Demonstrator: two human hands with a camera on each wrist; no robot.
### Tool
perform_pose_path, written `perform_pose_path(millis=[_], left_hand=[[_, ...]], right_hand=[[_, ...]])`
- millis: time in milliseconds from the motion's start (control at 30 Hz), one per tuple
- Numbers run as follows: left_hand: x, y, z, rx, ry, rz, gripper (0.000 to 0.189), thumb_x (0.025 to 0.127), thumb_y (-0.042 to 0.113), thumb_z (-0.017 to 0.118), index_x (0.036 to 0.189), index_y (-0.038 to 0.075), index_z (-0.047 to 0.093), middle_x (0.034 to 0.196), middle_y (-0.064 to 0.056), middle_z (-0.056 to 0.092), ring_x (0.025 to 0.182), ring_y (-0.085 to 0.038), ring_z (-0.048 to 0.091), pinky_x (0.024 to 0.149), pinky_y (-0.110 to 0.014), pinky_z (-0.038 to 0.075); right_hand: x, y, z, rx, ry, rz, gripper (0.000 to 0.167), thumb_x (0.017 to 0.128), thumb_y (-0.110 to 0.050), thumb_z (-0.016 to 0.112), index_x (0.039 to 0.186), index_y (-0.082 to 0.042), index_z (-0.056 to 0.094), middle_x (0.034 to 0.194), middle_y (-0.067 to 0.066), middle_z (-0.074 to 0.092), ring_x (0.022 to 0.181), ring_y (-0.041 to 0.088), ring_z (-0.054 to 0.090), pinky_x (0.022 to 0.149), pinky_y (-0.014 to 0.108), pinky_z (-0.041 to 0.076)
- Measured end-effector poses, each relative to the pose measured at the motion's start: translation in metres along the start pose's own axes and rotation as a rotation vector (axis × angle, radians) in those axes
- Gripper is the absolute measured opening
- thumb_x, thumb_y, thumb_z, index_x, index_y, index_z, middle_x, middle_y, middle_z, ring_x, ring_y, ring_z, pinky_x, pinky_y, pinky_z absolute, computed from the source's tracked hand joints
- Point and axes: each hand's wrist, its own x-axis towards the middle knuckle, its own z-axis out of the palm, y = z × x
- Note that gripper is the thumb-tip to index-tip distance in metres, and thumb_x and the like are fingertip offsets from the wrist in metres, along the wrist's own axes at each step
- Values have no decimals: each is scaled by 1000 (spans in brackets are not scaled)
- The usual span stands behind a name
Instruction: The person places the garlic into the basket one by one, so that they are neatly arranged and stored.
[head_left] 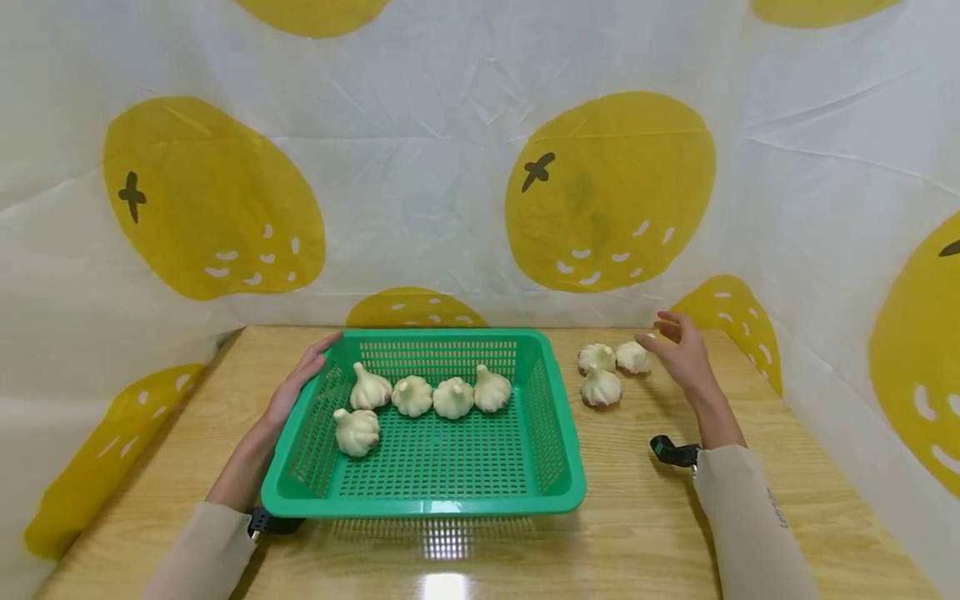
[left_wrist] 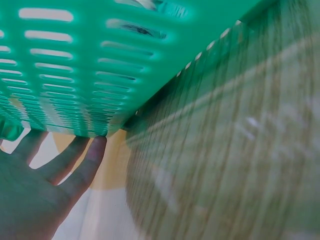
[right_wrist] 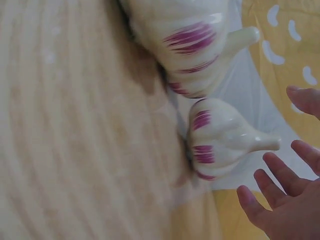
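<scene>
A green plastic basket (head_left: 450,505) stands on the table, with several white garlic bulbs (head_left: 453,398) along its back and left side. My left hand (head_left: 296,385) rests against the basket's left wall; in the left wrist view its outstretched fingers (left_wrist: 75,160) touch the slotted side. To the right of the basket, three garlic bulbs (head_left: 602,387) sit close together on the wood. Over the rightmost garlic bulb (right_wrist: 217,140) hovers my right hand (head_left: 684,357), its fingers spread and apart from the bulb. Purple streaks mark the bulbs in the right wrist view.
The wooden table (head_left: 630,533) reaches back to a white curtain (head_left: 420,200) printed with large yellow fruit, which also hangs along both sides. Black wrist straps with cameras (head_left: 675,452) sit below both hands.
</scene>
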Motion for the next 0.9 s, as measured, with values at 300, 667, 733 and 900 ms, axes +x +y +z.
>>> perform_pose_path(millis=[300, 667, 733, 900], left_hand=[[2, -1, -1, -20, -22, 10, 54, 115, 28, 19, 166, 11, 13, 156, 6, 31, 139, -2, 40, 109, -16, 40], [1, -1, -1, -25, -22, 2, 54, 115, 28, 19, 166, 10, 12, 156, 6, 31, 139, -2, 41, 109, -16, 40], [2, -1, 0, -21, -18, 3, 54, 115, 28, 19, 165, 10, 13, 155, 6, 32, 138, -2, 41, 109, -16, 40], [2, -1, -1, -10, -8, 3, 54, 115, 28, 19, 165, 9, 13, 156, 6, 31, 138, -1, 40, 109, -16, 40]], right_hand=[[4, 22, 6, 1, -63, 41, 81, 104, -34, 61, 162, 4, 19, 158, 37, 32, 145, 49, 34, 106, 44, 40], [5, 29, 12, -81, -120, 62, 70, 106, -38, 59, 158, 2, 35, 148, 32, 49, 132, 38, 48, 90, 23, 43], [6, 31, 11, -89, -138, 59, 68, 107, -36, 57, 159, 2, 34, 149, 34, 48, 134, 39, 48, 90, 21, 42], [5, 29, 11, -101, -139, 37, 63, 109, -35, 53, 157, 2, 37, 148, 36, 49, 135, 42, 48, 93, 23, 43]])
